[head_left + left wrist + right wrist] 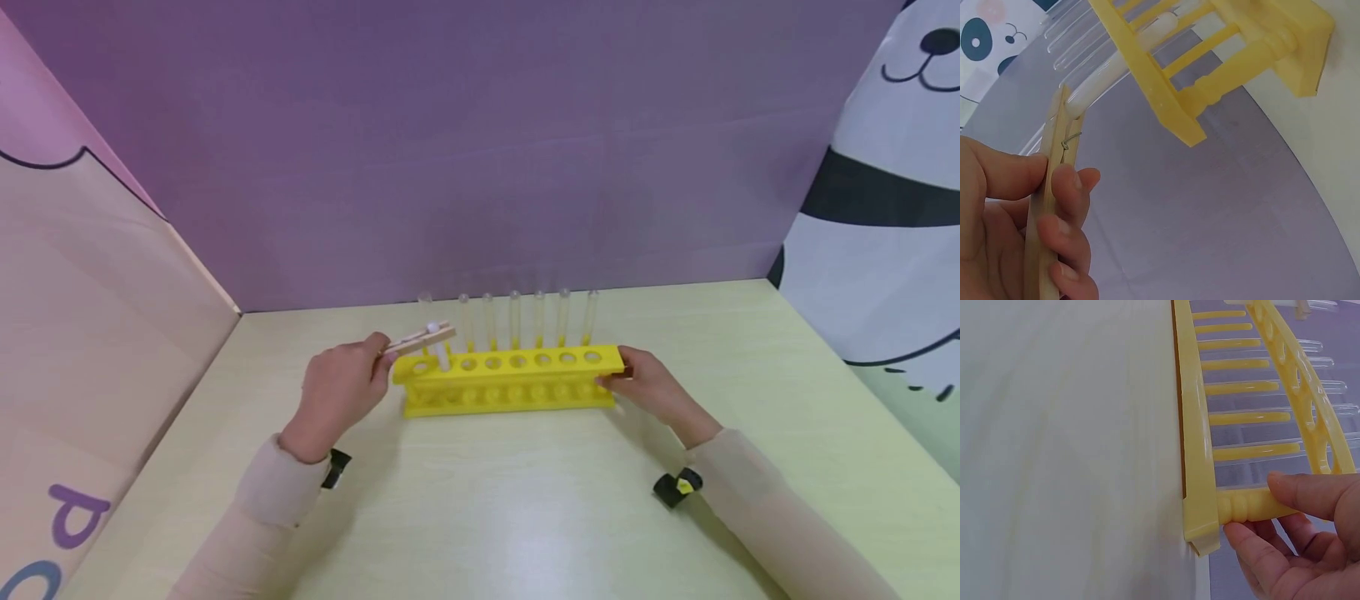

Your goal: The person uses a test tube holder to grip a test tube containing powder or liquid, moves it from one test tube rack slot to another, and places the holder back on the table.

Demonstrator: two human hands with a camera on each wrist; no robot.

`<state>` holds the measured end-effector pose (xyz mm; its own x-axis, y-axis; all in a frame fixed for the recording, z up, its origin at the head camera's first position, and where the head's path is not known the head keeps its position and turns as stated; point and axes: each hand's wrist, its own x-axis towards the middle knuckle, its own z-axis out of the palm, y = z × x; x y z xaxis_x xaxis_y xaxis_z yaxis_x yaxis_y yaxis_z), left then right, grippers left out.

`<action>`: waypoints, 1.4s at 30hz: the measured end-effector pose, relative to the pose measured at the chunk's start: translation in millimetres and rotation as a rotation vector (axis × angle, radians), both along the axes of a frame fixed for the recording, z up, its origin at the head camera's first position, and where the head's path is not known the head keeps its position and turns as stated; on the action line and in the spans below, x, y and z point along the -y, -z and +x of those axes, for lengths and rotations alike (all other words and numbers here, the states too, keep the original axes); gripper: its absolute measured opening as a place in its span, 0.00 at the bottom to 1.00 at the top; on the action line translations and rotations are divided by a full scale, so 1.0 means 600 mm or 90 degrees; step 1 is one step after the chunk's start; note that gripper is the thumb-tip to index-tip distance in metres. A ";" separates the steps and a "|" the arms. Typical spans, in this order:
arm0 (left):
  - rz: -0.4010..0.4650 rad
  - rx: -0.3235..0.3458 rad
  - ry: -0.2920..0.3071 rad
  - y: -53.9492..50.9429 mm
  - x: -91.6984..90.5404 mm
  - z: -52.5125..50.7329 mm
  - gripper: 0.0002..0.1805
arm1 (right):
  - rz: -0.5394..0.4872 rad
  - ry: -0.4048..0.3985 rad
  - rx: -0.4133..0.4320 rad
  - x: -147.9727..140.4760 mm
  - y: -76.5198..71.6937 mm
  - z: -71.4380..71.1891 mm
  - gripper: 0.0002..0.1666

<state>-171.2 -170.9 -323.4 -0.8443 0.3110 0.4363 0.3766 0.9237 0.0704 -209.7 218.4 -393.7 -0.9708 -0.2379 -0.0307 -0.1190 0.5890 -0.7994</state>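
My left hand (341,393) holds a wooden test tube holder (1047,206), with fingers and thumb round its handles. The holder's far end clasps a test tube (1100,84) with white contents, near its top. That tube stands in a hole near the left end of the yellow test tube rack (510,372), its lower part inside the frame. At the rack's other end, my right hand (651,385) grips the yellow end post (1252,505) between thumb and fingers. Clear test tubes (514,321) are upside down over the pegs along the rack's back.
The rack stands on a pale wood-look table (480,492). Behind it rises a purple wall panel (480,150). Printed side panels border the table, with a panda picture (892,167) on the right.
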 end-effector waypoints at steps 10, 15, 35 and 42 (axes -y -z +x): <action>-0.004 -0.006 -0.001 -0.007 0.002 0.002 0.09 | 0.001 -0.005 -0.005 -0.001 -0.001 0.000 0.23; -0.003 -0.014 0.001 -0.013 0.002 0.004 0.09 | -0.001 -0.005 -0.003 -0.001 -0.001 0.000 0.23; 0.016 -0.052 0.002 -0.027 0.004 0.011 0.09 | -0.002 -0.003 -0.003 -0.001 -0.001 0.000 0.23; 0.024 -0.063 0.006 -0.029 0.002 0.012 0.09 | 0.000 -0.005 -0.002 -0.001 0.002 -0.001 0.23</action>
<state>-164.2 -172.1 -306.3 -0.7931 0.3010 0.5295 0.3926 0.9173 0.0666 -210.4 219.3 -394.7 -0.9690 -0.2456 -0.0272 -0.1266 0.5882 -0.7988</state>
